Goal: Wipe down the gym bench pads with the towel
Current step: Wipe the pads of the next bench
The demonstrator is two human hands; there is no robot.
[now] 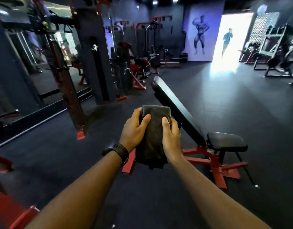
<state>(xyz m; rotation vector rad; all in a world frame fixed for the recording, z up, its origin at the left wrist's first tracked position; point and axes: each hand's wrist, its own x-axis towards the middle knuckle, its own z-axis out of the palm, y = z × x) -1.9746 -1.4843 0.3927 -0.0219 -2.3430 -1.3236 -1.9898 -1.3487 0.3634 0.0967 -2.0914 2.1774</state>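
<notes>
I see a dark grey folded terry towel [154, 134] against the black padded inclined backrest [175, 104] and the black padded seat [226, 140]. The bench's steel frame [213, 164] is red, the rubber floor [208, 90] dark charcoal. A black watch strap [116, 152] bands the left wrist.

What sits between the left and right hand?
The folded dark towel, gripped from both sides by the left hand and the right hand, in front of the bench back pad. Head view shows it.
</notes>
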